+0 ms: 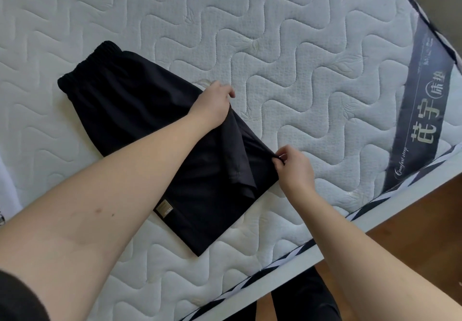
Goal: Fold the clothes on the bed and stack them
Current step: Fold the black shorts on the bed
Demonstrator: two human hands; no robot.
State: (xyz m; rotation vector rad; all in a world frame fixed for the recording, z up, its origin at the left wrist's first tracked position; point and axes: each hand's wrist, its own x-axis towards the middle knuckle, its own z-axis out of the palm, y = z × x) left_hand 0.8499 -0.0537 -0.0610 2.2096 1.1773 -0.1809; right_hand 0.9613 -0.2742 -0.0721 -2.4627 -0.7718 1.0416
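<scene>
A pair of black shorts (130, 110) lies flat on the white quilted mattress (300, 45), its elastic waistband at the upper left and a small tan label near the lower hem. My left hand (215, 103) grips the far edge of the shorts, lifting a fold of fabric off the mattress. My right hand (295, 165) pinches the right corner of the same raised leg edge. The cloth between my hands hangs in loose pleats. My left forearm covers part of the shorts.
The mattress edge with black-and-white piping runs diagonally across the lower right, with a grey printed label band (425, 110) near the corner. Beyond it are a brown wooden floor (412, 225) and my dark-clothed legs (300, 300).
</scene>
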